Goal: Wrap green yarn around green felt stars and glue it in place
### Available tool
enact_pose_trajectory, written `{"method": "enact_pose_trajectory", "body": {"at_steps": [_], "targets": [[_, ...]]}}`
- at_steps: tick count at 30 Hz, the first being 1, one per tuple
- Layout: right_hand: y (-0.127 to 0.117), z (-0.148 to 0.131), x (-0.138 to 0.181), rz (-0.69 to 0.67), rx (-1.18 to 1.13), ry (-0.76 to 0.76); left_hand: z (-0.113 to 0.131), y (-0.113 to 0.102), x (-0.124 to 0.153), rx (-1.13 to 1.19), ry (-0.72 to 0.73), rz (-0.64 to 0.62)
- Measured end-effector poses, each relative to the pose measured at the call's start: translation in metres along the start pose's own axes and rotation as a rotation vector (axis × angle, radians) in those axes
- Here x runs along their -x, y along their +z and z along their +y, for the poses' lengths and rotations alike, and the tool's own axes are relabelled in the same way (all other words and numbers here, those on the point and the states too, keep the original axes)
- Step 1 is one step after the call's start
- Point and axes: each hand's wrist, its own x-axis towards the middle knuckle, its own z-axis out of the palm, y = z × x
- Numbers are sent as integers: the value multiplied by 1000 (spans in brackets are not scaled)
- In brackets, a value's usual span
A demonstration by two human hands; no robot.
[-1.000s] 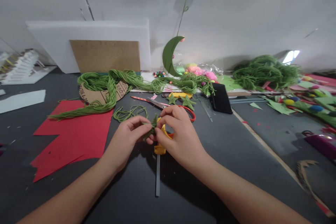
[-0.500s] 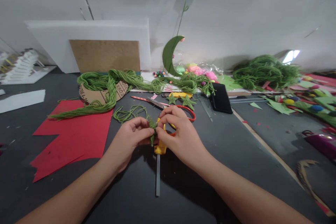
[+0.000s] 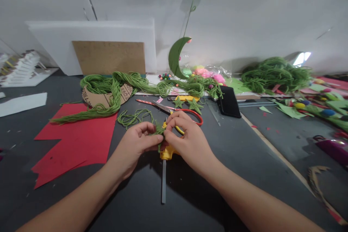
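Over the middle of the dark table, my left hand (image 3: 140, 137) pinches a small green yarn-wrapped star (image 3: 160, 129), partly covered by the fingers. My right hand (image 3: 187, 134) meets it from the other side, thumb and forefinger closed at the star's edge. Below the hands lies a yellow hot glue gun (image 3: 166, 153), its grey stick (image 3: 163, 181) pointing towards me. Scissors with red-orange handles (image 3: 199, 116) lie just behind my right hand. Two similar green stars (image 3: 194, 105) rest farther back, and a loose loop of green yarn (image 3: 133, 117) lies beyond my left hand.
Red paper (image 3: 78, 141) and a green yarn skein on cardboard (image 3: 114, 87) lie left. A phone (image 3: 230, 102), a yellow cutter (image 3: 187, 98) and a yarn heap (image 3: 276, 74) are at the back right. A green crescent (image 3: 176, 58) hangs against the wall.
Both hands have shifted slightly to the right with the star, which has turned and is now more covered by the fingers. The things on the table stay put.
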Motion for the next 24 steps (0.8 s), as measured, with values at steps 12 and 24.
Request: {"method": "enact_pose_trajectory", "body": {"at_steps": [12,24], "targets": [[-5,0,4,75,189,-187,4,1,0,-111,38,50],[2,1,8,51,458,-361,2,3,0,-282,132,163]]}}
